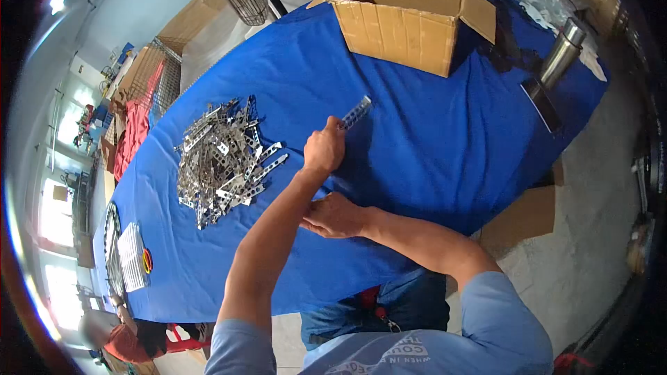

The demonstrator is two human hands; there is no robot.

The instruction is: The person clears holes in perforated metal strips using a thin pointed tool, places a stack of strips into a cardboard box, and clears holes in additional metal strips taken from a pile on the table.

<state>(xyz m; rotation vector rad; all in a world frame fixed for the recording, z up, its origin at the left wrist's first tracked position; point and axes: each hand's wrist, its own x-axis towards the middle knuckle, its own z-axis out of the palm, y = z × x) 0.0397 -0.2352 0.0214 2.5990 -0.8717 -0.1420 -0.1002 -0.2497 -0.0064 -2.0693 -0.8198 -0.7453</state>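
Observation:
My left hand (325, 146) is closed around one end of a perforated metal strip (357, 112), which points up and to the right above the blue cloth. Below it, my right hand (335, 215) lies close to my left forearm with its fingers curled. The forearm covers part of those fingers, and whatever they may hold is hidden. To the left of both hands is a heap of similar metal strips (219, 160), tangled together, with several sticking out on its right side.
A cardboard box (399, 31) with open flaps stands at the far side of the blue-covered table (417, 146). A metal cylinder on a dark base (556, 62) and clear plastic bags (542, 0) are at right. Yellow-handled scissors (147, 260) lie left, near a person (128, 337).

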